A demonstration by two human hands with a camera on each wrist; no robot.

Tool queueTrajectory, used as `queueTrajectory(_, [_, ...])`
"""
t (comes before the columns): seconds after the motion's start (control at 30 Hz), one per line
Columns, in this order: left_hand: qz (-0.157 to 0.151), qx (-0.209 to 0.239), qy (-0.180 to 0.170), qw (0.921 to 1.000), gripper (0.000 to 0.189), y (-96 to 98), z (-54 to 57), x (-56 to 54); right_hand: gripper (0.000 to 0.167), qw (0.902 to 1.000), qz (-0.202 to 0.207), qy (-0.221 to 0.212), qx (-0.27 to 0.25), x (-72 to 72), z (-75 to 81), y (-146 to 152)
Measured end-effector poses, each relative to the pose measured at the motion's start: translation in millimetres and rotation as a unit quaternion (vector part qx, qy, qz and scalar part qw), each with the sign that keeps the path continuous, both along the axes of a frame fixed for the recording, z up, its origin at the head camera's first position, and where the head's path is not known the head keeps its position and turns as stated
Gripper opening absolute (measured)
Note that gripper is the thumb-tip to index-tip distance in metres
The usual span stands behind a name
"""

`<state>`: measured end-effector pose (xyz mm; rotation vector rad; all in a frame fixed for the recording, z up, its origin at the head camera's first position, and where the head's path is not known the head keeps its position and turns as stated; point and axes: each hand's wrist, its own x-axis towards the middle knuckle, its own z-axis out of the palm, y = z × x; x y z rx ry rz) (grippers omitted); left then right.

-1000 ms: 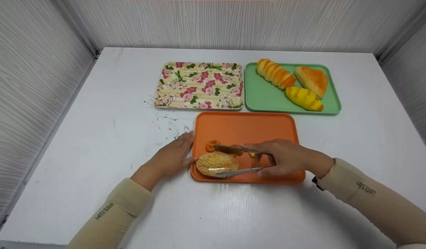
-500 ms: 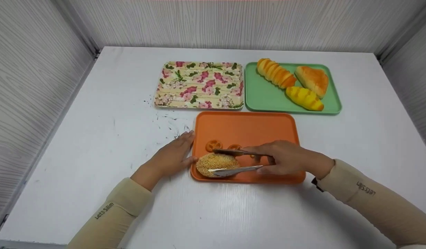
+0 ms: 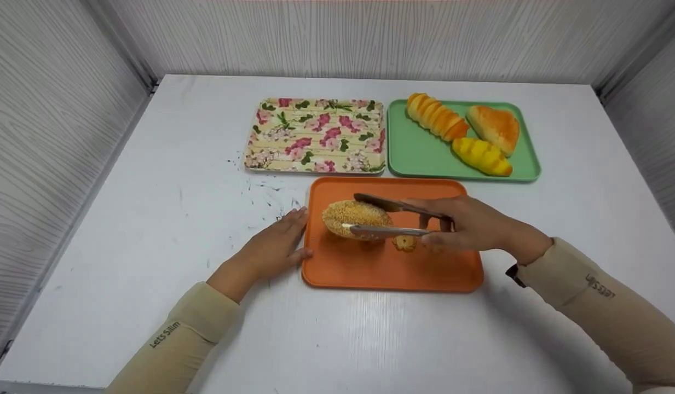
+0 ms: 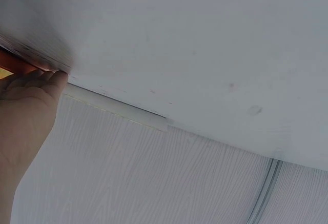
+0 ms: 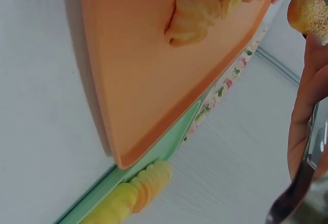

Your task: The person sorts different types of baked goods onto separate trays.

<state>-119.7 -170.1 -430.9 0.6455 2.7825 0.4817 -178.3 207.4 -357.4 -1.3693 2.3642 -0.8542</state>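
My right hand grips a pair of metal tongs that clamp a sesame-covered bun, held a little above the orange tray. A small pretzel-shaped cookie lies on the tray under the tongs. My left hand rests flat on the white table, its fingertips against the tray's left edge. In the right wrist view the bun shows at the top right above my right hand, and cookies lie on the orange tray. The left wrist view shows my left hand beside the tray's rim.
A flowered tray lies behind the orange one. To its right, a green tray holds three breads. Dark specks dot the table left of the orange tray. Panelled walls close in the table on three sides.
The tongs have lifted the bun off the tray's front left corner and carried it away from me, toward the tray's far half. My left hand has not moved.
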Motion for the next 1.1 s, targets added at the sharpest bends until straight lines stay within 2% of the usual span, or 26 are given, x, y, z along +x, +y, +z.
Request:
queueTrajectory(0.23, [0.003, -0.01, -0.003, 0.9999, 0.079, -0.4, 0.4, 0.7, 0.065, 0.9964, -0.084, 0.002, 0.004, -19.9, 4.1, 17])
queueTrajectory(0.57, [0.003, -0.007, 0.0, 1.0, 0.078, 0.4, 2.5, 1.2, 0.062, 0.984, -0.177, 0.011, 0.011, -42.7, -2.6, 39])
queueTrajectory(0.77, [0.002, -0.005, -0.004, 1.0, 0.078, 0.2, 1.8, 0.6, 0.065, 0.9752, -0.221, 0.002, 0.002, -52.5, -6.5, 45])
queueTrajectory(1.0, [-0.001, -0.004, -0.002, 1.0, 0.078, 0.3, 1.4, 0.7, 0.068, 0.9615, -0.271, 0.025, 0.041, -62.8, -14.3, 48])
queueTrajectory(1.1, [-0.003, -0.002, 0.002, 1.0, 0.078, -0.2, 1.2, 0.9, 0.069, 0.9568, -0.285, 0.021, 0.051, -65.6, -17.1, 49])
